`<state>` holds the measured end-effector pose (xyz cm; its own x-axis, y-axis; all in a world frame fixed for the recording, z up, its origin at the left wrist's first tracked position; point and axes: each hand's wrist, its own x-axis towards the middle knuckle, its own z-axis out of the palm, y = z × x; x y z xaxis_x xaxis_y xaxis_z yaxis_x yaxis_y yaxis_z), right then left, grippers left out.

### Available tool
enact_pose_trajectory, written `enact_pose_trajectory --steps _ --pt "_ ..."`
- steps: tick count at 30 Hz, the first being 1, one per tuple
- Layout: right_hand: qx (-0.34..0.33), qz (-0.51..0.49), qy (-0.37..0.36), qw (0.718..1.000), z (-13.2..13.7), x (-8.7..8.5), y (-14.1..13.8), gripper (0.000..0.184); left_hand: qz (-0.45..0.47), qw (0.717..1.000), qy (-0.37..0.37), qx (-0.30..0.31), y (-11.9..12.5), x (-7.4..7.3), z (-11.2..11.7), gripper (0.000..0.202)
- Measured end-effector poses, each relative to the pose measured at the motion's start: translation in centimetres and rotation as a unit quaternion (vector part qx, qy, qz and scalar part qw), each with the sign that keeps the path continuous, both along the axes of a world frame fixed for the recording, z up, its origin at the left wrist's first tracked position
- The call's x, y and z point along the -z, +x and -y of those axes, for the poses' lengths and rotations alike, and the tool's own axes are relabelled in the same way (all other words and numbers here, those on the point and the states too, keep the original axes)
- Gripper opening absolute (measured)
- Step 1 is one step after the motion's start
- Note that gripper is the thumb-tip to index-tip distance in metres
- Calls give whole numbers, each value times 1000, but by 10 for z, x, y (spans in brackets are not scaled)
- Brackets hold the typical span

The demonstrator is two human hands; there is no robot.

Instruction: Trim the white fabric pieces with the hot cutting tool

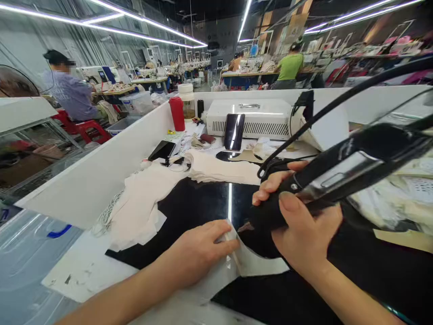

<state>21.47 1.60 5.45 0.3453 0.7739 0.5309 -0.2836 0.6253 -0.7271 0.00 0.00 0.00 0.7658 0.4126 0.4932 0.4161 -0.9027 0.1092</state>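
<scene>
My right hand (307,239) is wrapped round a black corded hand tool (338,158) with a silver lever along its side. The tool's blunt lower end points down at the pale fabric piece (260,266) and hides part of its edge; whether they touch I cannot tell. My left hand (203,246) pinches that same piece near its upper corner, thumb and fingers together. Beneath both lies a glossy black board (203,198). Beyond my left hand are a pile of cream fabric pieces (142,198) and a neat stack of cut cream pieces (223,167).
A phone (234,131) leans against a white vented machine (216,110) at the back. Left of it stand a red cup (177,113) and a jar (186,97). Plastic-wrapped material (392,203) lies at right. White side boards (111,171) border the table. Co-workers sit farther off.
</scene>
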Motion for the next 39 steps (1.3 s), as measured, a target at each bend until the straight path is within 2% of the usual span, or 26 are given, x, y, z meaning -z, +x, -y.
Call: enact_pose_trajectory --steps 10,15,19,22,24,33,39 --pt "12 10 -24 1000 14 4 -5 43 -24 998 50 -14 -1 -1 3 30" --pt "11 2 -35 999 16 -2 2 41 -22 997 68 19 -2 -3 -2 27" --pt "14 -1 -24 1000 21 -7 11 41 -25 999 22 36 0 -10 -1 35" --pt "9 1 -26 1000 25 -6 11 40 -47 997 -41 41 4 -14 3 41" --pt "7 -7 -33 999 26 -4 9 44 -55 996 -57 45 6 -14 6 41" --pt "-20 -21 -30 999 29 -2 -1 50 -59 997 -31 37 4 -16 14 26" --pt "-17 -13 -34 999 30 1 -1 48 -34 999 -15 29 4 -16 17 26"
